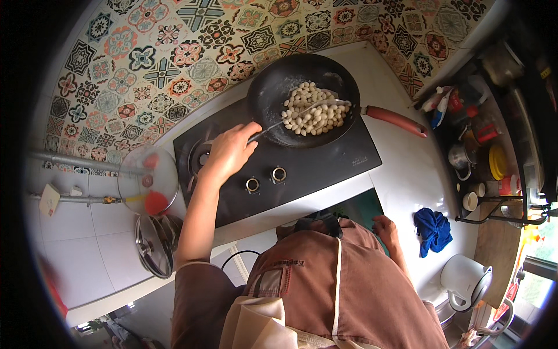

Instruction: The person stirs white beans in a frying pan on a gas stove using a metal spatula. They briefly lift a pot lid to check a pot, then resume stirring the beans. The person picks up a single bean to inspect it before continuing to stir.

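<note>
My left hand (231, 150) grips the dark handle of a metal cooking spatula (273, 127). The spatula's head lies among pale oval nuts (311, 120), which look like ginkgo nuts in their shells. They are heaped in a black wok (268, 102) on the right side of a black two-burner gas hob (322, 163). Pointing right over the counter is the wok's reddish-brown handle (394, 120). Low on the right, beside my apron and the counter's front edge, my right hand (386, 229) has its fingers partly curled. Whether it touches or holds anything is not clear.
A blue cloth (432, 231) and a white electric kettle (464, 279) stand on the right counter. A black rack (492, 211) holds jars and cups. Glass lids (150, 179) and a lidded pot (154, 248) are at the left. Patterned tiles (187, 52) line the wall behind.
</note>
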Available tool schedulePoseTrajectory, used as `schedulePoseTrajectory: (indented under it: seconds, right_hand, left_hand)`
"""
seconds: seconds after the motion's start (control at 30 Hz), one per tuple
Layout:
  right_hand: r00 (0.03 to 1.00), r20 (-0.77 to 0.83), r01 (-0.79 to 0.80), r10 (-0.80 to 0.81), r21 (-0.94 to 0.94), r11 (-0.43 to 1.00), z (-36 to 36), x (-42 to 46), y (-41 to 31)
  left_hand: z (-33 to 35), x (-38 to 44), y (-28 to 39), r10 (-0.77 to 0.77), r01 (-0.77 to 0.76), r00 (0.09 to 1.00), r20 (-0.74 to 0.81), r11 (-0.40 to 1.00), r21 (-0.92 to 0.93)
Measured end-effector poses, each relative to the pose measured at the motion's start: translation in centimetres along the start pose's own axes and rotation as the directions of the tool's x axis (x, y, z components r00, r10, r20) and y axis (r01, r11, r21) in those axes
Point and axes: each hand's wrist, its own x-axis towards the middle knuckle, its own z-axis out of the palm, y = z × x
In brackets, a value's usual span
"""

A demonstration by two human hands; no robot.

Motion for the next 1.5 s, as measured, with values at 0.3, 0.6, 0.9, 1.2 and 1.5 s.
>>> schedulePoseTrajectory:
  seconds: [0.3, 0.6, 0.9, 1.2, 1.5]
  right_hand:
    - [1.000, 0.015, -0.008, 0.008, 0.010, 1.000, -0.2, 0.2, -0.7]
    - [1.000, 0.024, 0.000, 0.001, -0.016, 1.000, 0.1, 1.0, -0.9]
    - [0.999, 0.034, -0.031, 0.031, -0.014, 0.999, 0.0, 1.1, -1.5]
    - [0.999, 0.007, -0.043, 0.043, -0.007, 0.999, 0.0, -0.2, -0.6]
    - [0.999, 0.013, -0.053, 0.053, -0.014, 0.999, 0.1, -0.2, 0.5]
  left_hand:
    - [-3.3, -6.8, 2.9, 0.101, -0.049, 0.982, -0.159, 0.953, 0.300]
    - [-7.8, -10.3, 5.3, 0.056, -0.002, 0.994, -0.093, 0.866, 0.500]
    - [-2.5, -6.5, 6.3, 0.139, -0.154, 0.988, 0.070, 0.815, 0.559]
    - [3.6, 1.2, 4.6, 0.068, 0.007, 0.988, -0.135, 0.872, 0.489]
    - [-4.2, -1.0, -3.0, -0.411, 0.516, 0.855, 0.317, 0.600, -0.612]
